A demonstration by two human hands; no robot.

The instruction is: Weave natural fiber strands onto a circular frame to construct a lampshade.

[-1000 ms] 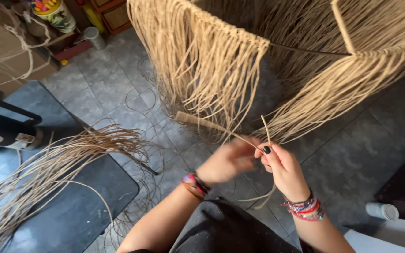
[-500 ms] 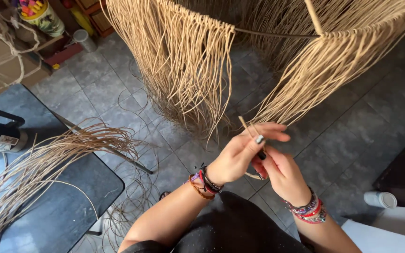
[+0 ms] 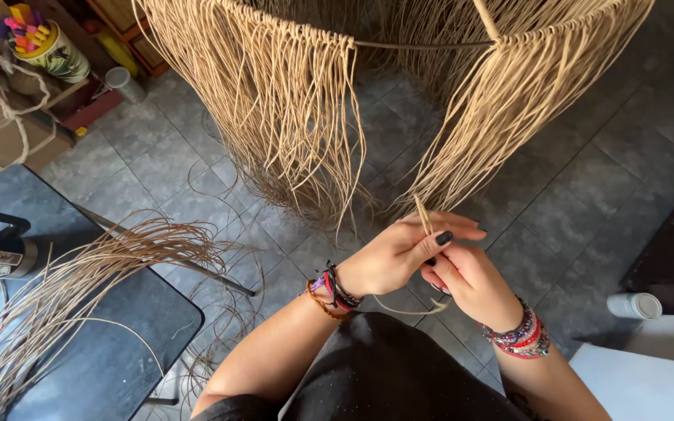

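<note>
Head view: L hand (image 3: 388, 257) & R hand (image 3: 470, 282) met at centre, below fringe frame (image 3: 431, 44). Both grips pinched shut on single fibre strand (image 3: 423, 214), tip up, slack looping under wrists. Loose fibre bundle (image 3: 79, 296) lay on dark worktop (image 3: 118, 366), well apart. Risk: thin strand could snap or slip if pulled hard. Vs 0.5 s ago: hands slightly lower, strand more upright.

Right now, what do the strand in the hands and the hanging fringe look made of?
Strand: likely natural plant fibre such as rattan or raffia; tan, matt, stiff enough to stand up between the hands. Hanging fringe: seemingly the same fibre; pale, dull strands in uneven lengths.
</note>
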